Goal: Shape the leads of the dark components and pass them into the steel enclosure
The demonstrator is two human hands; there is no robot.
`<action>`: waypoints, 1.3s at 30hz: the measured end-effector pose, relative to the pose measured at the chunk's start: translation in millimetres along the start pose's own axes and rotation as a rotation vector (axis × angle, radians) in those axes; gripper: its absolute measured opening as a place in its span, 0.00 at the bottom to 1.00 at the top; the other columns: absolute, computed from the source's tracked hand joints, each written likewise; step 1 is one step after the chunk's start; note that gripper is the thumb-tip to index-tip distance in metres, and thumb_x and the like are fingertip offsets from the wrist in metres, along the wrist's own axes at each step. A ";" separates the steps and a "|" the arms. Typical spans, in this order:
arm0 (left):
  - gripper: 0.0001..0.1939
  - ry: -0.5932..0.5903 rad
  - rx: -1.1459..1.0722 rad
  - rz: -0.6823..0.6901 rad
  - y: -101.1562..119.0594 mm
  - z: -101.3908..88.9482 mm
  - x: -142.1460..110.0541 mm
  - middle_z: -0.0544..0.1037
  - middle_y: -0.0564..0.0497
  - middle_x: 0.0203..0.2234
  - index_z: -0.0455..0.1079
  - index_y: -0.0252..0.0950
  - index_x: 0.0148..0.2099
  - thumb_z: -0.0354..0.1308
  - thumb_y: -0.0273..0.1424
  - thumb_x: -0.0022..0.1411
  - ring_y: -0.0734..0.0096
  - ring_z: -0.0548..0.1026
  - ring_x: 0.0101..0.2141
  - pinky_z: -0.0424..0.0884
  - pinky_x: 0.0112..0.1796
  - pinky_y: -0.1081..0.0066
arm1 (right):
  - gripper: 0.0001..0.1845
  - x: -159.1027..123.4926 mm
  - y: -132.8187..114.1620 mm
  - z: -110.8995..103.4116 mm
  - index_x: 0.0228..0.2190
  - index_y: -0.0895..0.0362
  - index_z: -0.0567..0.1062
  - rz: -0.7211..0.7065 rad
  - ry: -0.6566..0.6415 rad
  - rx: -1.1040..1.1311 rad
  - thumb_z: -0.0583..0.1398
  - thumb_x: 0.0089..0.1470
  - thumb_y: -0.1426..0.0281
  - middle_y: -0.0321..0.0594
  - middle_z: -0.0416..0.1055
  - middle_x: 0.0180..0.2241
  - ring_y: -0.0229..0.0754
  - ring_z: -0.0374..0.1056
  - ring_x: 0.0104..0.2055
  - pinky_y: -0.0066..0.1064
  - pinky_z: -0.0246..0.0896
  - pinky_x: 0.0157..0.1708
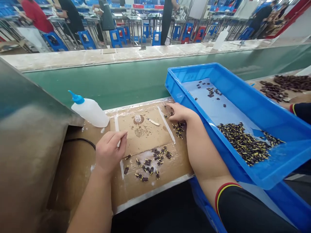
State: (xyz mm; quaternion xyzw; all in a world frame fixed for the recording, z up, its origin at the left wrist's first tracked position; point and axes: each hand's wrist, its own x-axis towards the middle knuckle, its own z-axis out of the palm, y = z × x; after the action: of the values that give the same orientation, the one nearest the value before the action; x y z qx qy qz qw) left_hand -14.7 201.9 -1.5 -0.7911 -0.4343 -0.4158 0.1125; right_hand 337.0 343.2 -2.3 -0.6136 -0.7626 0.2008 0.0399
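Observation:
My left hand (109, 152) hovers over the left side of the cardboard work mat (128, 142). Its thumb and fingertips are pressed together, and whatever may be between them is too small or hidden to make out. At the mat's far right corner, my right hand (181, 113) reaches down with thumb and forefinger apart around a few small black-and-yellow parts (166, 116). Just below that hand lies a small pile of the same parts (179, 129). More black-and-yellow parts (148, 163) are scattered across the mat's near side. A small clear cup (137, 118) and a white-handled blade (153, 122) rest on the cardboard.
A large blue bin (206, 118) holding many such parts stands at my right. A white bottle with a blue nozzle (91, 111) is beyond my left hand. A metal housing (29, 145) borders the left. The green conveyor belt (136, 81) runs behind; a co-worker's sleeve (302, 111) shows far right.

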 end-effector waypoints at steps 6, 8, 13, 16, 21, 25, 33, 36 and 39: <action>0.12 0.008 -0.018 -0.031 -1.6 0.4 -1.6 0.81 0.49 0.35 0.76 0.37 0.47 0.66 0.21 0.62 0.66 0.78 0.34 0.74 0.39 0.68 | 0.57 15.0 6.2 6.6 0.69 0.53 0.60 -0.032 0.040 0.065 0.75 0.43 0.61 0.52 0.64 0.59 0.59 0.64 0.61 0.49 0.61 0.64; 0.11 0.014 -0.021 -0.048 -1.8 1.4 -2.5 0.81 0.50 0.35 0.76 0.38 0.46 0.65 0.21 0.62 0.66 0.78 0.34 0.74 0.39 0.68 | 0.48 17.7 6.7 8.3 0.68 0.53 0.62 -0.060 0.053 0.054 0.72 0.50 0.64 0.51 0.66 0.58 0.57 0.66 0.59 0.48 0.62 0.63; 0.11 0.040 -0.015 -0.081 -0.7 1.4 -2.5 0.81 0.49 0.35 0.76 0.38 0.47 0.65 0.22 0.63 0.67 0.78 0.34 0.74 0.39 0.68 | 0.39 19.2 10.4 12.4 0.65 0.54 0.66 -0.077 0.096 0.042 0.67 0.54 0.70 0.53 0.66 0.59 0.57 0.66 0.59 0.49 0.62 0.63; 0.11 0.049 -0.004 -0.103 -0.9 -0.6 -2.7 0.81 0.50 0.35 0.76 0.39 0.47 0.64 0.22 0.63 0.67 0.78 0.33 0.74 0.39 0.67 | 0.36 19.8 16.0 13.8 0.66 0.56 0.66 -0.090 0.216 0.138 0.61 0.56 0.76 0.51 0.67 0.60 0.51 0.69 0.57 0.45 0.63 0.63; 0.14 0.060 -0.005 -0.119 -2.0 -3.5 -2.5 0.81 0.50 0.35 0.76 0.40 0.49 0.65 0.21 0.62 0.66 0.78 0.33 0.75 0.40 0.65 | 0.28 23.6 18.4 16.5 0.62 0.60 0.70 -0.050 0.531 0.198 0.51 0.61 0.80 0.49 0.68 0.60 0.47 0.62 0.64 0.42 0.54 0.69; 0.15 0.070 -0.007 -0.113 -1.0 -3.7 -1.4 0.81 0.50 0.35 0.76 0.40 0.49 0.65 0.20 0.61 0.67 0.77 0.32 0.74 0.39 0.66 | 0.26 20.4 12.1 20.9 0.62 0.57 0.71 -0.060 0.344 0.122 0.59 0.65 0.68 0.52 0.63 0.62 0.51 0.62 0.64 0.44 0.54 0.69; 0.14 0.059 -0.008 -0.109 -0.7 -2.7 -1.8 0.81 0.51 0.34 0.76 0.39 0.48 0.66 0.20 0.61 0.69 0.76 0.31 0.73 0.38 0.68 | 0.18 14.9 -5.3 23.0 0.52 0.54 0.79 -0.129 0.211 0.019 0.61 0.62 0.75 0.48 0.71 0.51 0.49 0.69 0.53 0.42 0.65 0.58; 0.13 0.061 -0.012 -0.119 -0.8 -3.8 -1.2 0.81 0.50 0.34 0.76 0.39 0.48 0.65 0.21 0.61 0.69 0.76 0.31 0.73 0.38 0.68 | 0.13 14.4 -8.1 21.3 0.44 0.54 0.82 -0.115 0.216 0.014 0.63 0.59 0.76 0.44 0.75 0.43 0.47 0.71 0.45 0.39 0.67 0.51; 0.12 0.067 -0.017 -0.118 -1.0 -4.8 -0.4 0.81 0.50 0.34 0.77 0.39 0.47 0.64 0.21 0.62 0.69 0.77 0.31 0.74 0.38 0.68 | 0.10 11.5 -7.1 20.1 0.37 0.55 0.83 -0.112 0.252 0.020 0.63 0.56 0.77 0.42 0.76 0.38 0.44 0.71 0.41 0.37 0.67 0.47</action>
State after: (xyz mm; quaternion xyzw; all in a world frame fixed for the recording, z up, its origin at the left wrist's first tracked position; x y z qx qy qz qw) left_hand -18.3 199.6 1.0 -0.7506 -0.4726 -0.4519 0.0955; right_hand 321.5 347.9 -20.3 -0.5900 -0.7825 0.1273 0.1527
